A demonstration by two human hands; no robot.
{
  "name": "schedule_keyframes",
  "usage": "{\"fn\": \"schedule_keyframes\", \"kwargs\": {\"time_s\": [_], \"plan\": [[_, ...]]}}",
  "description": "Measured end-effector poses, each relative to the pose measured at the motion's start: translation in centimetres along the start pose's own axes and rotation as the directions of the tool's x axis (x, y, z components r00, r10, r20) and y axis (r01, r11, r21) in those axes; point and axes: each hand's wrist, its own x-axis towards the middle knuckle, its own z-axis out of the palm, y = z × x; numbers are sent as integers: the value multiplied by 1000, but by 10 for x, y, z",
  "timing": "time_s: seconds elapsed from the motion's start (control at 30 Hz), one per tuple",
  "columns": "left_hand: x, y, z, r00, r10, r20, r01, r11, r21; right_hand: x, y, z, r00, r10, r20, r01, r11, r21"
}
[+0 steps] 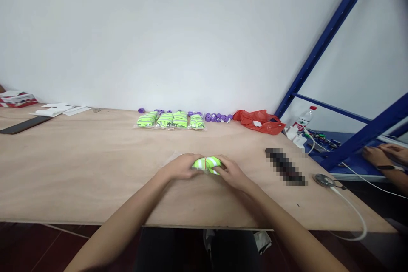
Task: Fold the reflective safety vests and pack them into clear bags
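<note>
A folded neon-yellow bundle (207,163) with pale reflective stripes and a thin red band around it sits just above the table, between my two hands. My left hand (185,166) closes on its left end. On the right end, my right hand (234,173) grips with thumb and fingers. Clear plastic film (172,158) shows beside my left hand, partly hidden by it. Farther back, several similar neon-striped bundles (180,120) lie in clear plastic bags in a row.
Small purple items (217,117) line the wall, beside a red plastic bag (259,121). A blurred dark object (285,166) and a round device with a white cable (324,180) lie at right. A blue frame (328,29) rises there; another person's hands (378,156) show beyond it.
</note>
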Motion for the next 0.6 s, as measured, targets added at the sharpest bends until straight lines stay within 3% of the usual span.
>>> {"fn": "schedule_keyframes", "kwargs": {"time_s": [0.17,0.3,0.37,0.43,0.6], "plan": [[1,1,-3,999,-34,-22,27,968,-249,17,-7,-2,999,-27,28,25,998,51],[2,5,-3,981,-190,-34,143,834,-533,37,-16,-12,999,37,37,-40,995,95],[3,9,-1,957,-289,11,213,679,-702,50,-23,-20,998,58,20,-60,990,127],[5,13,2,934,-355,50,225,471,-853,61,-31,-28,998,64,-15,-61,987,147],[14,20,14,905,-402,138,115,-80,-990,73,-38,-42,991,95,-90,-66,957,282]]}}
